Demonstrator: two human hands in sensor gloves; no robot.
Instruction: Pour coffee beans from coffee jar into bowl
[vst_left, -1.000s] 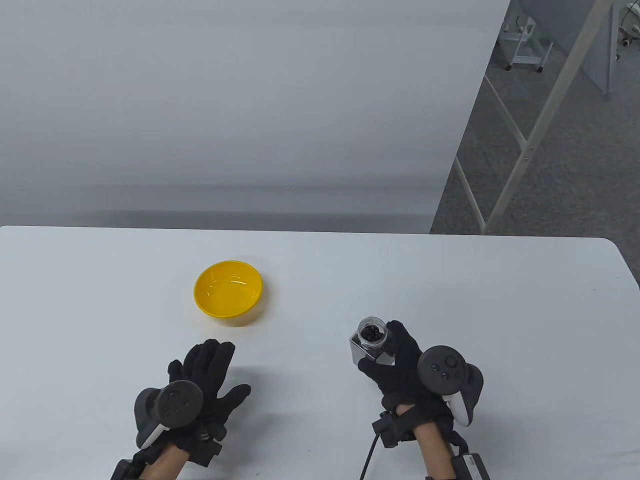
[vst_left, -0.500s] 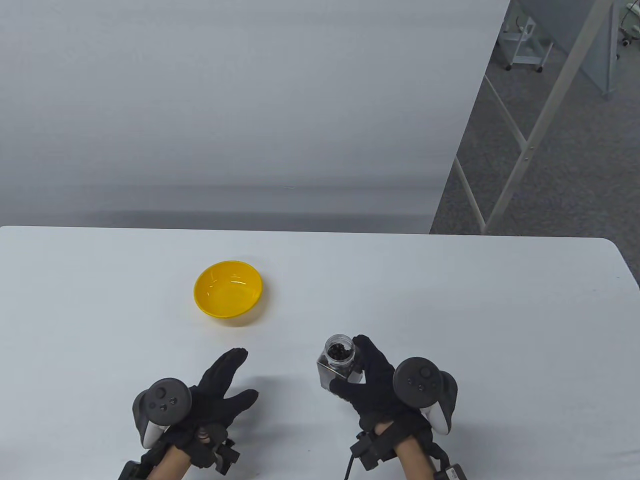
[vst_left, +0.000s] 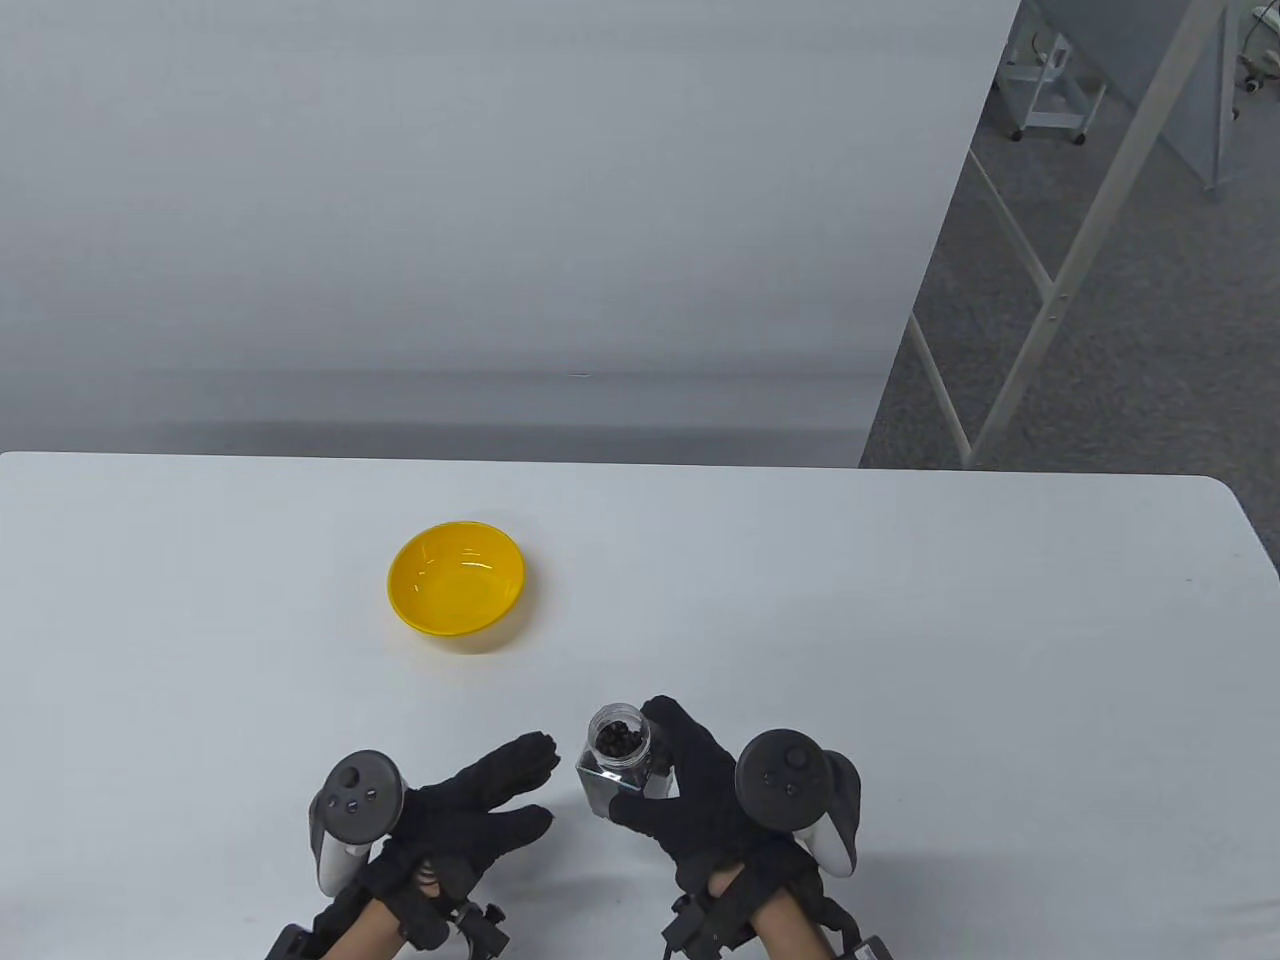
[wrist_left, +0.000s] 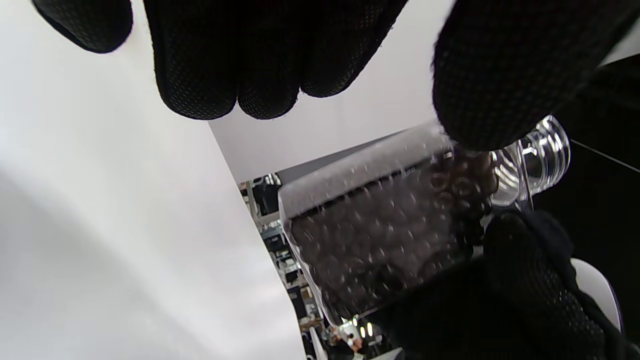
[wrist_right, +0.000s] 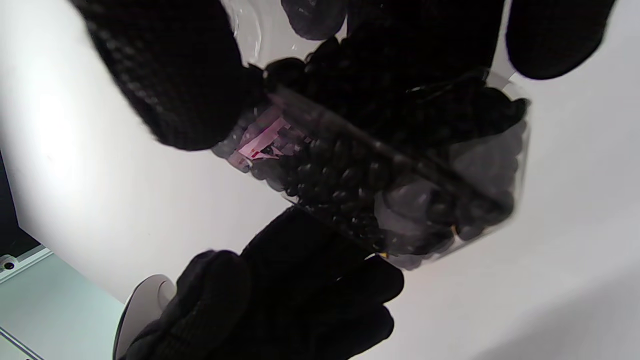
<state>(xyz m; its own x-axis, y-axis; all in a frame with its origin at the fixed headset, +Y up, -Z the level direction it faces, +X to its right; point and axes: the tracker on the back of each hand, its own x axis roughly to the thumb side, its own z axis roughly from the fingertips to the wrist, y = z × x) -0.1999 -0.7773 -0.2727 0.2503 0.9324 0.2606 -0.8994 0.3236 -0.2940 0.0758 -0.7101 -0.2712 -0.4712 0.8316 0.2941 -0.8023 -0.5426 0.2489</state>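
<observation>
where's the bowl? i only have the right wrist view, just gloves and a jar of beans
Observer: The yellow bowl sits on the white table, beyond the left hand in the table view.
Operator: anything in it
Observer: No beans show inside it.
Operator: lid on the jar?
Observer: No. The table view looks into the open mouth of the coffee jar, upright in the right hand.
Operator: left hand on it?
Observer: Its fingers reach toward the jar, spread; contact cannot be confirmed.
</observation>
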